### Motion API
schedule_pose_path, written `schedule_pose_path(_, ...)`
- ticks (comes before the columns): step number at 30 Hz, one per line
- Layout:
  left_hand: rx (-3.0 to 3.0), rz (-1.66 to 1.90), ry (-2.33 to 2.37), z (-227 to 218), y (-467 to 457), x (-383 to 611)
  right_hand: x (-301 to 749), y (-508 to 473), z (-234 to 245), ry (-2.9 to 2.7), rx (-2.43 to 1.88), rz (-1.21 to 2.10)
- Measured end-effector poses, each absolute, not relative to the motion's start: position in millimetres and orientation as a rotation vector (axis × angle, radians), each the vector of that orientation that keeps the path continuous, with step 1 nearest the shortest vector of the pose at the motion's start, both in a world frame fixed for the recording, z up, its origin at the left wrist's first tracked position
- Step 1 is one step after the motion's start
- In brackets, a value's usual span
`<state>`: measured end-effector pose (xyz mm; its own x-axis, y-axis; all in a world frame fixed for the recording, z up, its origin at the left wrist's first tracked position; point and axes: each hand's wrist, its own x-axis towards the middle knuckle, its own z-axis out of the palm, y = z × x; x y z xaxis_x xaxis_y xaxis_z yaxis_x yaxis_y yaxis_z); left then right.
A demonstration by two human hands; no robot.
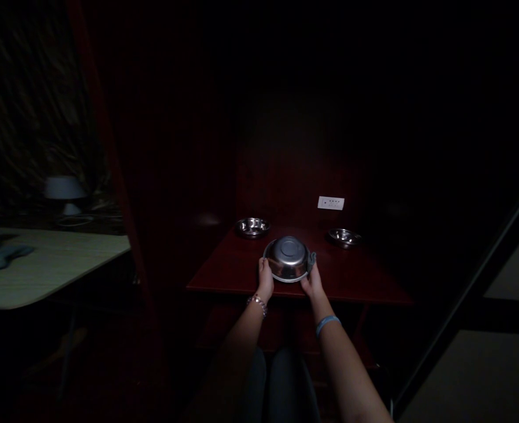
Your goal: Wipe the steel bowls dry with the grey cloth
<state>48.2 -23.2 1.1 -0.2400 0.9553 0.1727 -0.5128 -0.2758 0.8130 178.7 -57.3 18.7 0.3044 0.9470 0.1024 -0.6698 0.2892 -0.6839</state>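
While the inverted bowl (289, 252) is held at the front edge of the red bench (224, 273), its base faces up and its rim faces down; whether the rim touches the surface cannot be told. The left hand (265, 279) is clamped on the left side of the rim. The right hand (313, 283) grips the opposite side, with a dark cloth (311, 261) bunched between its fingers and the metal. Caution: smooth steel may slide if the cloth slips or the two hands press unevenly, tipping the bowl toward the person's lap. A loose fold of cloth could also catch under the rim. Behind the inverted bowl, to its left, stands an upright metal bowl, the rear-left bowl (252, 227); the rear-right bowl (344, 237) stands to the other side. Forward travel at a low height could knock either one, particularly in this dim light. A white wall socket (330, 203) is mounted beyond them; any moisture on the cloth, which cannot be judged here, should be kept clear of it.
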Motion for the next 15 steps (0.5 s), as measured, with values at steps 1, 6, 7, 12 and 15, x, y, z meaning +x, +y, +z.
schedule_pose_path(1,0.805,1.726,0.776,2.3,-24.1,47.8,179.2,-56.1,17.0,-0.543,-0.609,1.146)
schedule_pose_path(6,0.787,1.694,0.725,9.1,-31.3,47.2,182.5,-48.2,10.0,-0.494,-0.653,1.080)
schedule_pose_path(7,0.803,1.674,0.709,10.7,-33.2,47.3,183.2,-47.1,9.2,-0.500,-0.633,1.070)
schedule_pose_path(12,1.014,1.525,0.716,18.2,-42.3,48.8,185.8,-45.1,7.2,-0.516,-0.515,1.047)
schedule_pose_path(15,1.114,1.519,0.720,20.0,-44.2,49.9,184.1,-44.5,7.2,-0.557,-0.502,1.067)
